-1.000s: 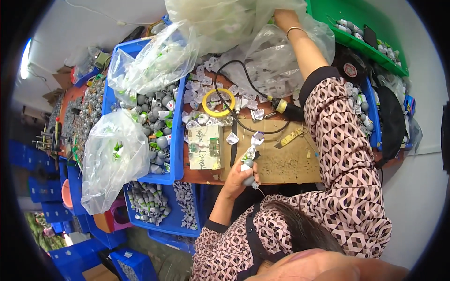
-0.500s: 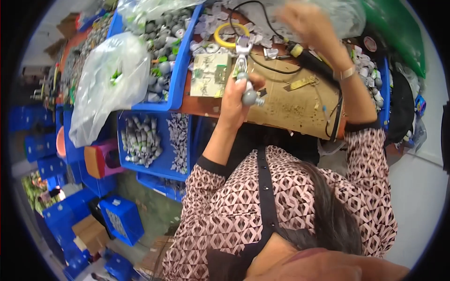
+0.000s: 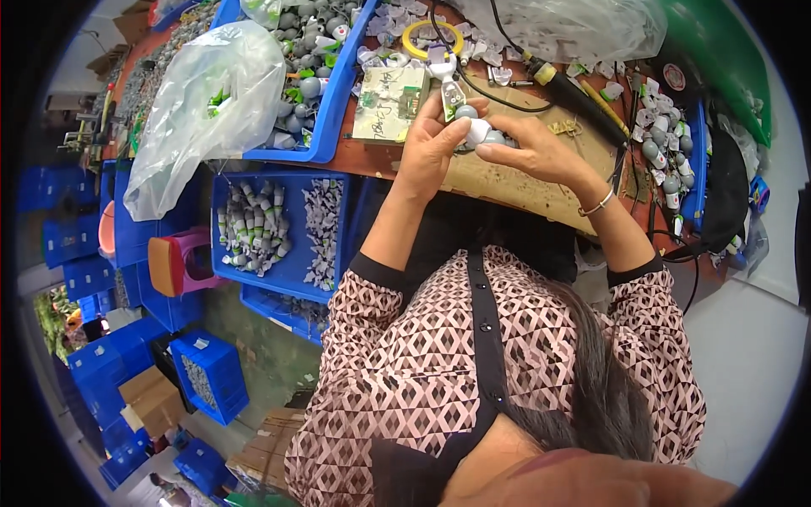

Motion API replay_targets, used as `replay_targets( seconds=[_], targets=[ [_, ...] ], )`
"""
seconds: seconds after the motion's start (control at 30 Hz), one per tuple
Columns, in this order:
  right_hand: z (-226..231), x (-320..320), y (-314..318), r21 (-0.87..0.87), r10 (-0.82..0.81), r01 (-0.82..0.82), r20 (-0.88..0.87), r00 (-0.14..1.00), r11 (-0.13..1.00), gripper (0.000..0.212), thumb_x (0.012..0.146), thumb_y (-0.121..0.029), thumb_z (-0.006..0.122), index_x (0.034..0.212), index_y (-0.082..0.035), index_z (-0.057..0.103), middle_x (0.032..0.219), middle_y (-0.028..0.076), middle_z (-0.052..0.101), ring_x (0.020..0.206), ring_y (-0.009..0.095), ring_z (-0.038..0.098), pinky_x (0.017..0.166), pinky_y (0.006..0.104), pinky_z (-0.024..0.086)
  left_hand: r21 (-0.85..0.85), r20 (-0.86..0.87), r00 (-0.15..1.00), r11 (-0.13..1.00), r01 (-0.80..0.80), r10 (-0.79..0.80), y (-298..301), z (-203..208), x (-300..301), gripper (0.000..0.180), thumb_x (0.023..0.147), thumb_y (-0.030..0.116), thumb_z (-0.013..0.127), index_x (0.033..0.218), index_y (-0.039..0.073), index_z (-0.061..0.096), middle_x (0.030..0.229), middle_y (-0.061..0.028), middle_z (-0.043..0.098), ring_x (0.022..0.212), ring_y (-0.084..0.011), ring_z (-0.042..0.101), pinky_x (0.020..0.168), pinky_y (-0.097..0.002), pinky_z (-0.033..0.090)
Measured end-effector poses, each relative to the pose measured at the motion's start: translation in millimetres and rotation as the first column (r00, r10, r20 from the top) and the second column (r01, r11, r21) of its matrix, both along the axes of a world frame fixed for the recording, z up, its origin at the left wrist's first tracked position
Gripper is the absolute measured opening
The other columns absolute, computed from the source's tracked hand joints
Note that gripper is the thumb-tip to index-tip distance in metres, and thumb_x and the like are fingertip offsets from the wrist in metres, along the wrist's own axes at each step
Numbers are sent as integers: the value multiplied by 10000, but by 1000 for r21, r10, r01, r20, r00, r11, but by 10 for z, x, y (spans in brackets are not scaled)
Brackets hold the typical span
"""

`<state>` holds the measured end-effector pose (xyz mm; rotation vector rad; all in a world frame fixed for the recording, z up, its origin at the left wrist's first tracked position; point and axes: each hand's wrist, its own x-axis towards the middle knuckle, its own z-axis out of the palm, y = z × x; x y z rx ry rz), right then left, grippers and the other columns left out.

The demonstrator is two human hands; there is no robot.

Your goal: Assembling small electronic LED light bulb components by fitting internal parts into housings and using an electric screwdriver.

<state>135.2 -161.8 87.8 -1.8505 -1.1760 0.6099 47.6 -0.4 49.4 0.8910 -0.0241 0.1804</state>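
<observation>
My left hand [image 3: 427, 154] pinches a knobbly grey-and-white plastic piece [image 3: 465, 111] between thumb and fingers, above a brown cardboard sheet [image 3: 498, 185]. My right hand [image 3: 543, 152] curls at its lower grey end; whether those fingers grip, I cannot tell. My fingers partly hide the piece; the upper edge crops the blue plastic bin [image 3: 344, 84].

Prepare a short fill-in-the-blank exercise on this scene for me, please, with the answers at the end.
The grey-and-white plastic assembly is between the bare right hand and the bare ____ hand.
The slim, shiny bracelet circles the ____ wrist.
The flat, thin round ring is coloured ____.
Missing words: left; right; yellow.
</observation>
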Motion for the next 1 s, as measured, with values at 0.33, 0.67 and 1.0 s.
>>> replay_targets(
  seconds=[0.33,0.67,1.0],
  targets=[
    [13,104,-82,-187,-130,74,-313,941,980,391,853,-397,595,1050,-59,600,657,-26,491,506,42,416,432,207,298,-73,-27,998,996,47,-49,-65,-175,189,480,864,160,620,1262,15,395,1171,-151,567,1048,-198,568,917,-327,446],
    [-265,59,26,-170,-122,53,-427,896,984,343,879,-199,548,1163,-7,556,650,-45,483,456,17,373,398,178,262,66,-19,1000,998,2,-1,102,-393,-1,432,821,132,636,1218,61,482,1092,-54,551,999,-174,527,893,-318,410],
    [-142,-120,301,7,-77,86,-371,925,996,331,923,-259,518,1145,-15,538,674,-67,428,506,7,309,435,187,222,-71,136,968,977,-202,210,127,-152,-138,495,847,141,645,1272,51,407,1055,-46,607,986,-137,568,904,-299,435]
  ],
)
